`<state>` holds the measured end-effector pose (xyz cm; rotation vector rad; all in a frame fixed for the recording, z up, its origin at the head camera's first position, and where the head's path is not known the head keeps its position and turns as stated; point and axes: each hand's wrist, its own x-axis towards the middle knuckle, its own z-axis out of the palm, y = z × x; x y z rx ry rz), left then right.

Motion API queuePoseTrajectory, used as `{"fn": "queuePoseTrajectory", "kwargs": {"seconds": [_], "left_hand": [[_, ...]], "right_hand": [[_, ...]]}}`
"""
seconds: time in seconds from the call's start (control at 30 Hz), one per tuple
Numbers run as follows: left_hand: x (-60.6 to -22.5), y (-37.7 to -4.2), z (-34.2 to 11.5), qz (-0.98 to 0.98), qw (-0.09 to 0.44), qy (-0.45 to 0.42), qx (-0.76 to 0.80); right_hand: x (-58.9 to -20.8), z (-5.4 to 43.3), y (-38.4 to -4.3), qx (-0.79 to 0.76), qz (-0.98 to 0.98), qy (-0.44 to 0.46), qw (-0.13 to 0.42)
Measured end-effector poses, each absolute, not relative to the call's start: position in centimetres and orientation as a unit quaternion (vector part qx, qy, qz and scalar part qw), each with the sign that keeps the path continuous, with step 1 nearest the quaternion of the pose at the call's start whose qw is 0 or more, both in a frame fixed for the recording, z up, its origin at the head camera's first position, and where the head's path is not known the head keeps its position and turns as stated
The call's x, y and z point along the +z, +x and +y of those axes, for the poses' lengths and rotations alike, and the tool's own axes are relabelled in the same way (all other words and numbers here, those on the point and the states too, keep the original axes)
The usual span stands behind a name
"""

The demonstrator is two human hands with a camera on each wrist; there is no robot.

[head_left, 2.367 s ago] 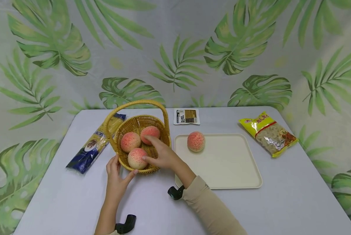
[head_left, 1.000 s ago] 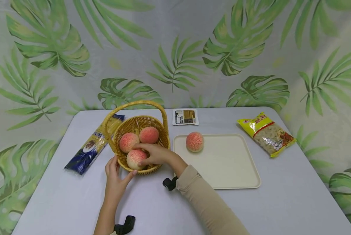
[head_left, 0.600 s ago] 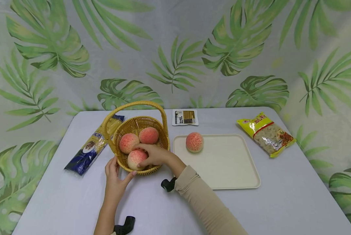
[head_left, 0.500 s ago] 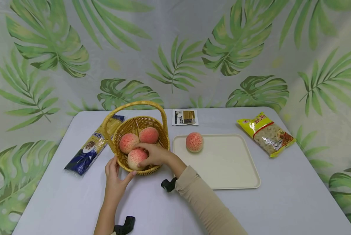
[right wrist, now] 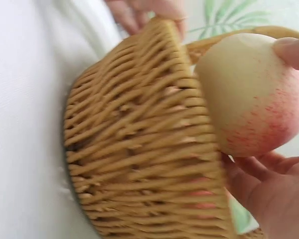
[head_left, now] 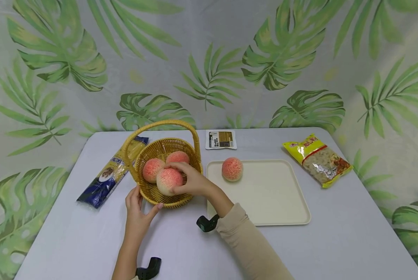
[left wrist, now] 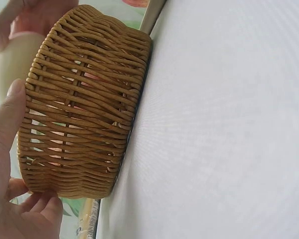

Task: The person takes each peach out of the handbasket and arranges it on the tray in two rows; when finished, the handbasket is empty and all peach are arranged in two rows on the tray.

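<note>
Fingers of the right hand [head_left: 195, 183] are curling round a pink-and-cream peach [head_left: 168, 181], the thumb pressing its near side, and are holding it over the wicker basket [head_left: 181, 202]. Fingers of the left hand [head_left: 139, 212] are gripping the basket at its near-left edge.

Just beyond the right fingertips, a second peach [head_left: 153, 169] and a third peach [head_left: 178, 156] are lying inside the basket. To the right of those fingers, a fourth peach [head_left: 232, 169] is sitting on a cream tray [head_left: 268, 194]. Farther right, a yellow bag [head_left: 326, 161] is lying on the worktop [head_left: 181, 249]; past the fingertips, a small packet [head_left: 221, 139] is lying near the back edge. Left of the left fingers, a blue-and-yellow packet [head_left: 107, 177] is slanting behind the basket.

Both wrist views are showing what the head view is not: the held peach's pale underside is standing above the rim, and the left thumb is resting on that rim while the other left fingers are bending against the outer wall.

Right fingers are partly covering the third peach in the head view, and the basket is hiding part of the blue-and-yellow packet. Frame edges are cutting off the right hand in both wrist views; through the weave, the peaches inside are showing only as pink patches.
</note>
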<state>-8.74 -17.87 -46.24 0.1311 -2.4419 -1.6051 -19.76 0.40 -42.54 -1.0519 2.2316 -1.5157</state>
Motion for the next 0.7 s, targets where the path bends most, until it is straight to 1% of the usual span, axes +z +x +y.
{"fn": "queuePoseTrajectory", "kwargs": {"seconds": [0.13, 0.23, 0.37, 0.47, 0.6, 0.7], "left_hand": [[-46.5, -8.8, -17.9, -0.832, 0.111, 0.043, -0.542], [-48.0, -9.2, -18.5, -0.834, 0.116, 0.04, -0.539], [-48.2, -9.2, -18.6, -0.833, 0.119, 0.035, -0.54], [-48.2, -9.2, -18.6, -0.832, 0.12, 0.032, -0.541], [-48.2, -9.3, -18.5, -0.832, 0.121, 0.033, -0.54], [-48.2, -9.3, -18.5, -0.831, 0.122, 0.034, -0.541]], "right_hand": [[-39.5, 2.2, -18.3, -0.562, 0.745, -0.345, 0.104], [-37.5, 3.8, -17.4, -0.605, 0.718, -0.334, 0.082], [-37.1, 6.3, -17.5, -0.652, 0.682, -0.331, 0.029], [-37.2, 8.5, -17.7, -0.661, 0.684, -0.309, -0.015], [-38.0, 11.7, -18.2, -0.661, 0.707, -0.243, -0.061], [-39.3, 14.0, -18.6, -0.658, 0.725, -0.19, -0.079]]}}
